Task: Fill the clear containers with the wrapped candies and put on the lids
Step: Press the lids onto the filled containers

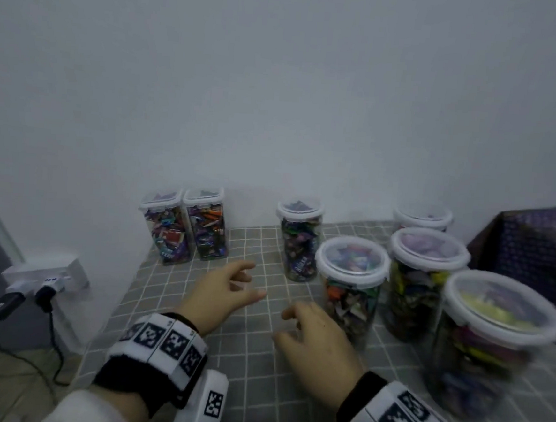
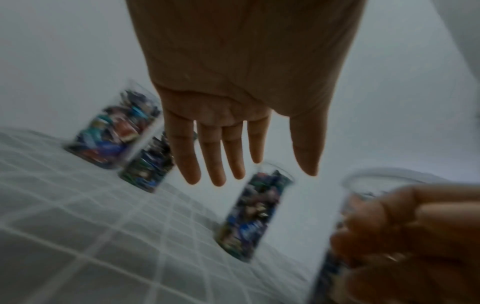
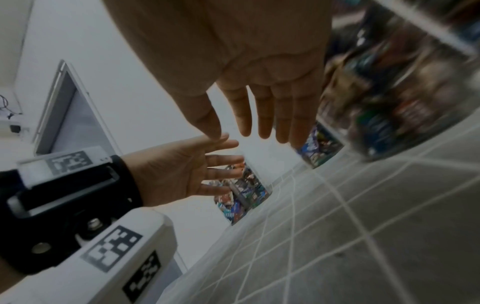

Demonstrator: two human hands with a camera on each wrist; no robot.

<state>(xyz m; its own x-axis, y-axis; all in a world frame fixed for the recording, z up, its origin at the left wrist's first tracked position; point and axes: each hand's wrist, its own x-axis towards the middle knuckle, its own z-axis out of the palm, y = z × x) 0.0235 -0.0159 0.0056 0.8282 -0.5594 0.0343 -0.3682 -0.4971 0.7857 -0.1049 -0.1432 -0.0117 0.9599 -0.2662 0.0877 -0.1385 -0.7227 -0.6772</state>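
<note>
Hands were both free w/ nothing in them: left hand (image 1: 222, 293) hovered over the checked tablecloth (image 1: 257, 375), fingers (image 2: 192, 160) straight and spread, thumb apart; right hand (image 1: 316, 343) hung just beside it, fingers loose, also straight in the right wrist view, gripping nothing. Jars sat all round the hands, every one w/ wrapped candies inside and a lid on, as far as the blur allowed. Nearest to the right hand, just off its fingertips, stood a round jar (image 1: 350, 283) w/ a white-rimmed lid (image 1: 352, 260); further right of that hand came two more round jars (image 1: 420, 282) (image 1: 488, 354), plus one at the back (image 1: 422, 217), mostly hidden. Ahead of the left hand's fingers, by the wall, stood two square tubs (image 1: 168, 232) (image 1: 207, 228) side by side, touching or nearly so, and a slim round jar (image 1: 300, 242) ahead of the gap between the hands. Prob. jars were pushed back and aside to keep the middle free for work; no loose candies or spare lids seen. Judgement: task looked done or v. near done, hands likely idle between the jars. Plug strip (image 1: 45, 275) w/ cables hung on the wall left of the left wrist.
</note>
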